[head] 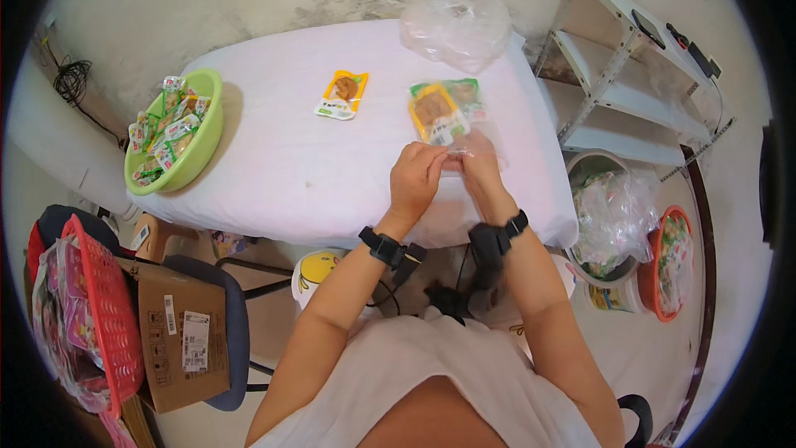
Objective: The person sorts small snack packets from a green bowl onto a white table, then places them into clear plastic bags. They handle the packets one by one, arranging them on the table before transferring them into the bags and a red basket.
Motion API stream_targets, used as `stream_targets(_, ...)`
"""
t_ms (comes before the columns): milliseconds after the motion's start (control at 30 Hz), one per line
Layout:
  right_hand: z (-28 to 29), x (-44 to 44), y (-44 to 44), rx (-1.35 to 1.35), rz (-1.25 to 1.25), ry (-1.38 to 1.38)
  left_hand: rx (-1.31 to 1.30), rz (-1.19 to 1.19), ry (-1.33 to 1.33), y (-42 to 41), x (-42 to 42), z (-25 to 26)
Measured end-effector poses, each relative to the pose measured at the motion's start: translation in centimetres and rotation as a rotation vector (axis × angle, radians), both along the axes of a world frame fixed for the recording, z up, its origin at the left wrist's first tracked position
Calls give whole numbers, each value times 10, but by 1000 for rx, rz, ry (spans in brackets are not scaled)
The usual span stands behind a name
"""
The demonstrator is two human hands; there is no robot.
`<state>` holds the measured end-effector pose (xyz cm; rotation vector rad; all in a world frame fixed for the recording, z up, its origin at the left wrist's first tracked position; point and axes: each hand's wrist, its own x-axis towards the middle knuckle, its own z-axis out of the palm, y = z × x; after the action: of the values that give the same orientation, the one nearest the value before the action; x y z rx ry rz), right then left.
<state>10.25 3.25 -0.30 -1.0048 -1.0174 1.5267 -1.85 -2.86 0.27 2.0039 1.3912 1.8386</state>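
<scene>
Both my hands meet over the right half of the table, at the near edge of a clear plastic bag (494, 140). Its edge is pinched in the fingers of my left hand (411, 177). My right hand (482, 162) grips the bag beside it, partly seen through the film. A yellow-edged snack packet (433, 111) and a green-edged snack packet (467, 94) lie overlapping in the bag, just beyond my fingertips. Another yellow-edged packet (344, 94) lies alone on the white tablecloth (280, 130), left of my hands.
A green plastic basin (211, 130) full of packets stands at the table's left end. Crumpled clear bags (457, 28) lie at the back. To the right are a metal shelf (628, 109) and a grey tub (575, 261). A red basket (109, 317) and cardboard box (186, 336) stand lower left.
</scene>
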Motion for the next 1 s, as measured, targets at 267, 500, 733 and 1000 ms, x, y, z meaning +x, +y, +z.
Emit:
stream_targets(267,30,82,-104,87,-12,-231,-42,28,-4,-2,0,-1)
stream_targets(500,70,124,-161,1026,-217,-1247,-32,75,73,-5,2,-5)
stream_targets(733,9,143,-163,916,-36,-1234,-32,65,167,-8,7,-6)
stream_targets(1000,-26,132,-140,480,-445,-738,-33,29,427,-19,13,6)
